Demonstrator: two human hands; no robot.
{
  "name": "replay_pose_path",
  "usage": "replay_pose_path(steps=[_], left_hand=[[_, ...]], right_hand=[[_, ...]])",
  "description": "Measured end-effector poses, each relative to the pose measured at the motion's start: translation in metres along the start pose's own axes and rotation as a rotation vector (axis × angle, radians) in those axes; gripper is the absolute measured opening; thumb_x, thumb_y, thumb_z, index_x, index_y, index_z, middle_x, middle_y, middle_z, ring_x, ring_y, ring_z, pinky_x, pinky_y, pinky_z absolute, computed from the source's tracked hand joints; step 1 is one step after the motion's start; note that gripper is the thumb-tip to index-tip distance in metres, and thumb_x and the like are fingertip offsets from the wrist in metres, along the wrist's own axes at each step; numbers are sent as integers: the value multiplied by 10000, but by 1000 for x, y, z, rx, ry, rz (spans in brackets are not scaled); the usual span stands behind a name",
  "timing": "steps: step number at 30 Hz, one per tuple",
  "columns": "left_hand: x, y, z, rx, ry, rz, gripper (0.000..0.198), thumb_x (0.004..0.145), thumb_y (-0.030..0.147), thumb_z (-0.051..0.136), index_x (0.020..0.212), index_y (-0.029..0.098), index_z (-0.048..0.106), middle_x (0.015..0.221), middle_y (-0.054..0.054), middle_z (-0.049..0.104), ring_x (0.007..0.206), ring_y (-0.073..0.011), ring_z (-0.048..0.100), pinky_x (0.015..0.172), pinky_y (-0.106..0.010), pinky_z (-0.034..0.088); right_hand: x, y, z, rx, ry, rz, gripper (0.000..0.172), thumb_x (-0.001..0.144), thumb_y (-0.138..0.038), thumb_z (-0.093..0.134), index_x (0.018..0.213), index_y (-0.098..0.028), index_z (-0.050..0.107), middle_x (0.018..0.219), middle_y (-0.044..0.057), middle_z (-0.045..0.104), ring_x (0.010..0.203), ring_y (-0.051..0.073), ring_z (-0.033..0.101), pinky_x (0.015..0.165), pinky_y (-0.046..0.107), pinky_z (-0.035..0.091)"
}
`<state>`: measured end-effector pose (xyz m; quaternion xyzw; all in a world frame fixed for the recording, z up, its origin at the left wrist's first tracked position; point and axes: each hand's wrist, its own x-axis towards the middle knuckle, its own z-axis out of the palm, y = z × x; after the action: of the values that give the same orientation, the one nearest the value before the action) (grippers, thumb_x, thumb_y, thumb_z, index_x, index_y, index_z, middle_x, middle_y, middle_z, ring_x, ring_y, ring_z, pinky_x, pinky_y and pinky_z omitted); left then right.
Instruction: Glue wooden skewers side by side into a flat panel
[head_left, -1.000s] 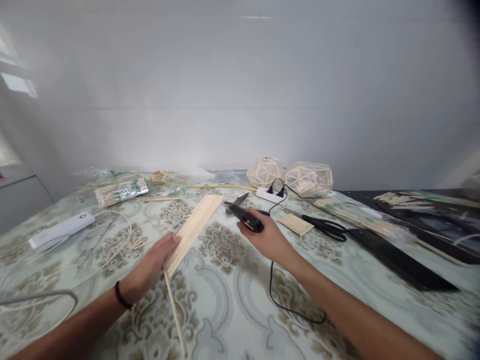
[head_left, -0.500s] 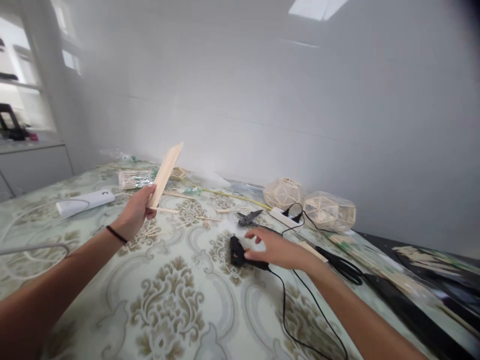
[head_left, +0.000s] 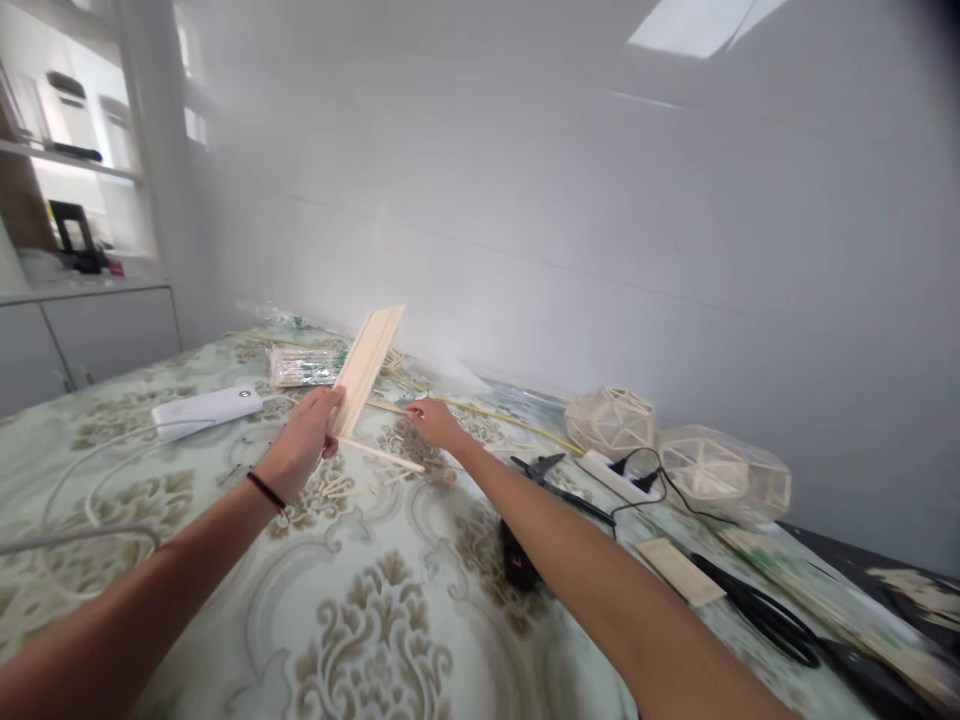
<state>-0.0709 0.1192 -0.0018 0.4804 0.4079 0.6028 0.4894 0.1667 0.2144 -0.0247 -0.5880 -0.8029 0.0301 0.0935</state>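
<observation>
Above the table (head_left: 225, 600), the left hand (head_left: 304, 445) grips the stick panel (head_left: 366, 368), right hand (head_left: 435, 422) loosely open beside it.

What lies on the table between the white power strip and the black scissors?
In the head view, a flat wooden stick panel lies between the power strip and the scissors.

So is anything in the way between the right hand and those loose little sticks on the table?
Nothing visible. The right hand reaches over bare tablecloth beside the loose sticks. The left hand holds the flat stick panel up, off to the side.
</observation>
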Motion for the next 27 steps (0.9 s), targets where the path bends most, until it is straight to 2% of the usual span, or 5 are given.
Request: replay_pose_path(steps=[6, 10, 17, 22, 27], left_hand=[[-7, 8, -2, 22, 8, 10, 424, 904, 554, 635, 715, 224, 445, 604, 78, 379, 453, -88, 341, 379, -182, 311], [-4, 2, -6, 30, 20, -15, 449, 900, 580, 649, 716, 229, 438, 608, 77, 375, 459, -95, 341, 389, -195, 298], [-4, -8, -8, 94, 38, -53, 488, 898, 641, 629, 736, 241, 403, 627, 77, 338, 493, -113, 338, 403, -201, 297], [-9, -7, -5, 120, 11, -46, 475, 930, 638, 601, 760, 238, 409, 652, 68, 352, 531, -118, 342, 436, -198, 321], [-19, -4, 4, 144, -30, -49, 461, 931, 624, 611, 772, 241, 409, 688, 56, 378, 570, -131, 368, 477, -205, 359]], right_hand=[[26, 3, 7, -98, -81, -33, 349, 1027, -360, 676, 1331, -190, 644, 1352, 110, 661, 1130, 264, 691, 943, 481, 606], [34, 2, 5, -132, -133, -33, 360, 1024, -361, 681, 1336, -186, 639, 1351, 111, 661, 1132, 267, 691, 942, 485, 606], [40, -6, -3, -16, -198, 50, 367, 1021, -360, 685, 1339, -183, 638, 1353, 114, 659, 1133, 269, 690, 943, 484, 606], [14, 4, -24, 195, -178, 93, 364, 1020, -365, 685, 1332, -183, 644, 1353, 106, 661, 1131, 274, 690, 938, 482, 608], [-46, 15, -46, 539, -112, 115, 351, 1023, -361, 682, 1319, -175, 643, 1303, 104, 679, 1077, 252, 706, 902, 462, 619]])
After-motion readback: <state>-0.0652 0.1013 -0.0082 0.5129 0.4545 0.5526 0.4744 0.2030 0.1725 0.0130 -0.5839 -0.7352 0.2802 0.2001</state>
